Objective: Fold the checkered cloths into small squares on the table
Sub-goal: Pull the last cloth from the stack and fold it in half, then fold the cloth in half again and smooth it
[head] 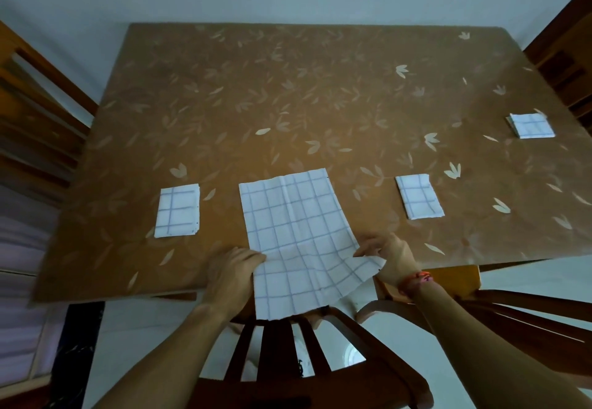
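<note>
A white checkered cloth (298, 235) lies unfolded on the brown table (288, 94), its near end hanging over the front edge. My left hand (232, 272) grips the cloth's left side at the table edge. My right hand (389, 256) pinches its right side, where the fabric curls up. Three folded checkered squares rest on the table: one to the left (177, 210), one to the right (418, 196), and one at the far right (531, 125).
A wooden chair back (288, 354) stands right below the cloth, between me and the table. More wooden chairs stand at the left (35, 110), the far right (567, 65) and the near right (512, 306). A pale wall runs behind the table.
</note>
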Available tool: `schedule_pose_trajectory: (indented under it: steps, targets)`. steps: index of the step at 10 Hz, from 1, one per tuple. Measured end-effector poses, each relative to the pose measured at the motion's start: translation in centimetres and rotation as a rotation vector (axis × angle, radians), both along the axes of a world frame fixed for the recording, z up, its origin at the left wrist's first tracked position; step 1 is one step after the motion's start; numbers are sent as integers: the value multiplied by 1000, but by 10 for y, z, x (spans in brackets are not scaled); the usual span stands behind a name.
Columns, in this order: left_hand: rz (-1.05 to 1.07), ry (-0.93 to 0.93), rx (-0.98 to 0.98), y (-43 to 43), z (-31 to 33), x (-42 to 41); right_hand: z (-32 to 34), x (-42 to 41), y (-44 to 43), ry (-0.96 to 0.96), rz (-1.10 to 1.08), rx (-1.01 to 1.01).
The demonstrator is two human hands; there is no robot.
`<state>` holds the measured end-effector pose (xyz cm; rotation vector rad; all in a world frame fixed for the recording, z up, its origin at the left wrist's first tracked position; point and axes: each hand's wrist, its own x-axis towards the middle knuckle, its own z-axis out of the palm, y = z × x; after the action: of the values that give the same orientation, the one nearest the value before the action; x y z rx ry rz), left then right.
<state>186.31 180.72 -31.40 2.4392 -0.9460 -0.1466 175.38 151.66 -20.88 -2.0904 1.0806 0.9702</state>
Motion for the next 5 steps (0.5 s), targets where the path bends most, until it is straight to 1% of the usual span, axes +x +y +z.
schedule_pose_trajectory:
  steps: [1,2,3,4,5]
  targets:
    - [-32,99,31,9,-9,8,-21,-1,-11,33,139,-9]
    - [-21,148,-5,9,2,10,-13,25,-9,-130,-46,19]
    - [124,208,15,6,3,13,3,49,2,-302,-27,11]
    - [230,243,37,2,-3,21,-5,64,-3,-452,-39,34]
    - [300,315,23,0,-7,32,-17,78,-3,-526,61,21]
